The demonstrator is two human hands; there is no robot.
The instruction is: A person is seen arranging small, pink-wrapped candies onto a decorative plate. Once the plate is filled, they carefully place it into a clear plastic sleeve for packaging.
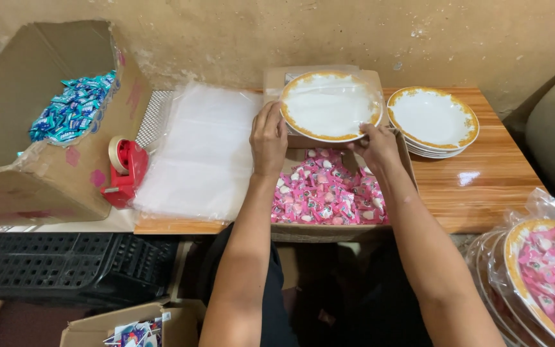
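Plate: a round white plate (330,106) with a gold and orange rim. It sits inside a thin clear bag, and the plastic looks shiny and wrinkled over it.

Where the plate is: at the back edge of the wooden table (483,186), held just above the far end of an open box of pink sweets (329,196).

Left hand: the left hand (268,138) holds the plate's left rim, fingers curled over the edge.

Right hand: the right hand (376,144) pinches the plate's lower right rim. I think it grips the plastic too, but the view is too small to be sure.

Plate and hands: the plate sits between the two hands, just past the fingertips, farther from the person than both wrists.

Table: brown shiny wood. A stack of plates (433,121) of the same kind stands near the back right corner, just beside the held plate. A pile of clear bags (203,151) lies flat on the left end.

Room: a rough tan wall runs behind the table. A red tape holder (124,170) sits left of the bags. A big cardboard box with blue sweets (75,106) lies on its side at the far left. Bagged plates filled with pink sweets (544,276) are stacked low on the right.
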